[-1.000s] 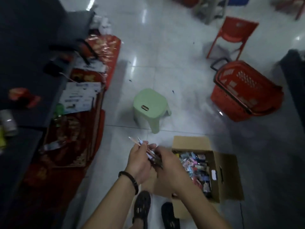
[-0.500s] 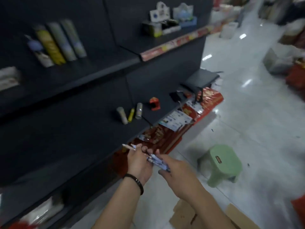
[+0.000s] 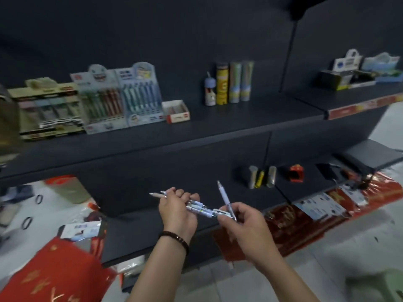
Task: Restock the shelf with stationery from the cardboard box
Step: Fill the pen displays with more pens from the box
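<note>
My left hand (image 3: 177, 211) grips a bundle of pens (image 3: 197, 207) lying crosswise, tips sticking out to the left. My right hand (image 3: 245, 223) pinches a single white pen (image 3: 224, 197) that points up and slightly left, apart from the bundle. Both hands hover in front of the dark shelf (image 3: 218, 125). On that shelf stand pen display boxes (image 3: 122, 99) at the left and several tube packs (image 3: 233, 83) in the middle. The cardboard box is out of view.
A lower shelf (image 3: 290, 186) holds small cylinders (image 3: 261, 176) and a red item (image 3: 295, 173). Red packets (image 3: 50, 273) and papers lie at the shelf's foot on both sides. A green stool (image 3: 383, 284) shows at the bottom right on the tiled floor.
The view has swung from the floor and box up to the shelf. My right hand has drawn one pen out of the bundle that my left hand holds.
</note>
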{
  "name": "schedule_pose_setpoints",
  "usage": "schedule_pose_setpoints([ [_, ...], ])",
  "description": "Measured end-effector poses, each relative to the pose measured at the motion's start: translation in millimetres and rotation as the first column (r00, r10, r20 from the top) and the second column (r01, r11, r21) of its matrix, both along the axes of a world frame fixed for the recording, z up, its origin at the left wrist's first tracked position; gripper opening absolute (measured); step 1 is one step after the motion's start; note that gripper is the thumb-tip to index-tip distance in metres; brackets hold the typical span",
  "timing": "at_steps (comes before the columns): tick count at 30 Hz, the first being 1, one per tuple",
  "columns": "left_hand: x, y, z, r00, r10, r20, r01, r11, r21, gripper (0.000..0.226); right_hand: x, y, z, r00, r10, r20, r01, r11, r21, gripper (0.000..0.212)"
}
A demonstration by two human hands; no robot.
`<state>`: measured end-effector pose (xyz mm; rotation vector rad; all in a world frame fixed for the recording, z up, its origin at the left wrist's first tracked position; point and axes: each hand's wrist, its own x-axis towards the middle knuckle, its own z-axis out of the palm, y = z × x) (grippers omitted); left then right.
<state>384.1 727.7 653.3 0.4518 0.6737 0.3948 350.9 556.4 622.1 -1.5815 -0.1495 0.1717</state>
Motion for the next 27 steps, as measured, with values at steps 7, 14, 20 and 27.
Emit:
schedule_pose_setpoints([
  [7, 11, 118, 44, 0.96, 0.236, 0.152, -0.243, 0.969, 0.031, 0.023, 44, 100, 46, 1.0, -0.031, -0.002, 0.03, 0.978, 0.207, 0.01],
  [14, 50, 180, 55, 0.998, -0.036, -0.048, 0.06, 0.546, 0.836, 0.021, 148, 143, 119, 0.983, 0.078, 0.167, -0.105, 0.982, 0.159, 0.002],
  [20, 106, 173, 87, 0.973, -0.221, -0.064, 0.117, 0.238, 0.964, 0.017, 235, 189, 157, 0.939, 0.163, 0.302, -0.222, 0.96, 0.172, 0.005],
  [27, 158, 203, 91, 0.931, -0.337, -0.143, 0.26, 0.333, 0.907, 0.02, 308, 239, 161, 0.921, 0.262, 0.29, -0.301, 0.948, 0.1, 0.022],
])
